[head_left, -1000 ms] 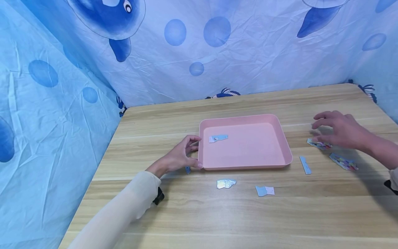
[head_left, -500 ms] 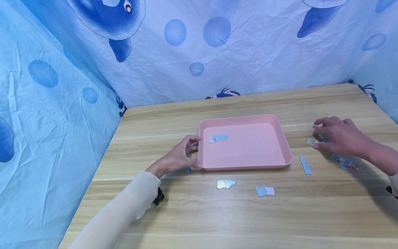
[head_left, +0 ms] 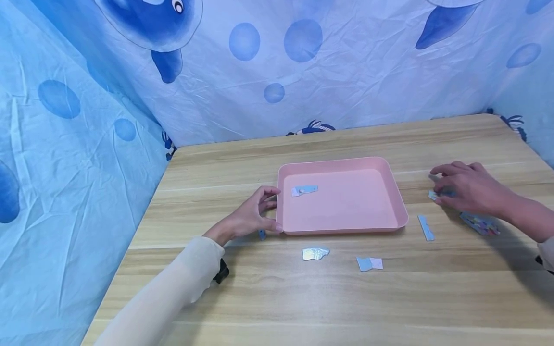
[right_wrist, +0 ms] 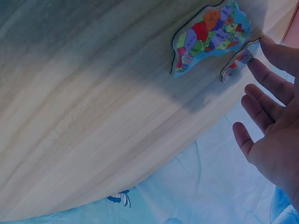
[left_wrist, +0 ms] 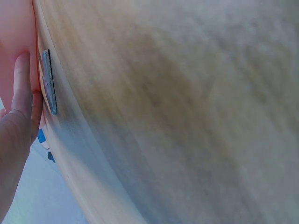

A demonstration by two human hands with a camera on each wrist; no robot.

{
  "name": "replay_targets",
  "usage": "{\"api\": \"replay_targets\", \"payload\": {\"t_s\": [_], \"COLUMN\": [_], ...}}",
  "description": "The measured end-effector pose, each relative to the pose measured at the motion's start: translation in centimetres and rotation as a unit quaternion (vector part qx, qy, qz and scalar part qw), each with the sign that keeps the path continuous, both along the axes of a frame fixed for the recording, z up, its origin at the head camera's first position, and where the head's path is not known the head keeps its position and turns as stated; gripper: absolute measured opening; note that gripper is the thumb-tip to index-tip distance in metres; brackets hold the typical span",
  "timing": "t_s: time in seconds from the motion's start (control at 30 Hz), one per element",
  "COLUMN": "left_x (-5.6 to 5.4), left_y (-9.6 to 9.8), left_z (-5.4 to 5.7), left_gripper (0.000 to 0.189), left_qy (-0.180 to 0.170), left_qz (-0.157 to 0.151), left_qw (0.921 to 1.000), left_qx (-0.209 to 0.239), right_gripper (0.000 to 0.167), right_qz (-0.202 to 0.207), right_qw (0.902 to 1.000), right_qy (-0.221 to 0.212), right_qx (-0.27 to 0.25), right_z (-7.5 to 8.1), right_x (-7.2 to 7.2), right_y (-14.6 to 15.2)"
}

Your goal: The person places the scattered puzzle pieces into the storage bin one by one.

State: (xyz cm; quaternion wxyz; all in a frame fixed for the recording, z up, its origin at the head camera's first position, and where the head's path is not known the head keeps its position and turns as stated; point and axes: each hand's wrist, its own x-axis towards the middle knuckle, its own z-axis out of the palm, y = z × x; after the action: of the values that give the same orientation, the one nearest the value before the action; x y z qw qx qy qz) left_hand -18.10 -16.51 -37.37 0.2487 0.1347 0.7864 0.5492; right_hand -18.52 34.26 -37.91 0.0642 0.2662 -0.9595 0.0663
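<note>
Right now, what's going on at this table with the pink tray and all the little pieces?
A person sits at a wooden table with a pink tray in the middle. Their left hand holds the tray's left edge, while the right hand rests its fingers on a colourful puzzle piece to the right of the tray. One piece already lies inside the tray. Others are scattered on the table around it, including another colourful piece near the right wrist.

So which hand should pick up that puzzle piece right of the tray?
Probably the right hand: its fingers already touch the puzzle piece. The left hand grips the pink tray, far side.
</note>
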Motion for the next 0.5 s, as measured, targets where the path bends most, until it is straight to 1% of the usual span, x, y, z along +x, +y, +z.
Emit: {"api": "replay_targets", "payload": {"t_s": [0.17, 0.33, 0.4, 0.5], "left_x": [0.06, 0.07, 0.08, 0.08], "left_y": [0.02, 0.04, 0.03, 0.03], "left_z": [0.1, 0.04, 0.07, 0.11], "left_gripper": [0.091, 0.09, 0.089, 0.089], "left_qy": [-0.002, -0.002, 0.0, 0.0], "left_qz": [-0.001, 0.0, 0.0, 0.001], "left_qw": [1.0, 1.0, 1.0, 1.0], "left_qx": [0.006, 0.007, 0.007, 0.005], "right_gripper": [0.014, 0.015, 0.015, 0.015], "right_qz": [0.004, -0.001, -0.002, 0.001], "right_qw": [0.9997, 0.9992, 0.9992, 0.9995], "right_qy": [-0.019, -0.038, -0.039, -0.03], "right_qx": [0.013, 0.015, 0.011, -0.003], "right_z": [0.21, 0.26, 0.24, 0.22], "right_x": [-0.29, -0.39, -0.36, -0.37], "right_y": [-0.08, -0.15, -0.1, 0.11]}}
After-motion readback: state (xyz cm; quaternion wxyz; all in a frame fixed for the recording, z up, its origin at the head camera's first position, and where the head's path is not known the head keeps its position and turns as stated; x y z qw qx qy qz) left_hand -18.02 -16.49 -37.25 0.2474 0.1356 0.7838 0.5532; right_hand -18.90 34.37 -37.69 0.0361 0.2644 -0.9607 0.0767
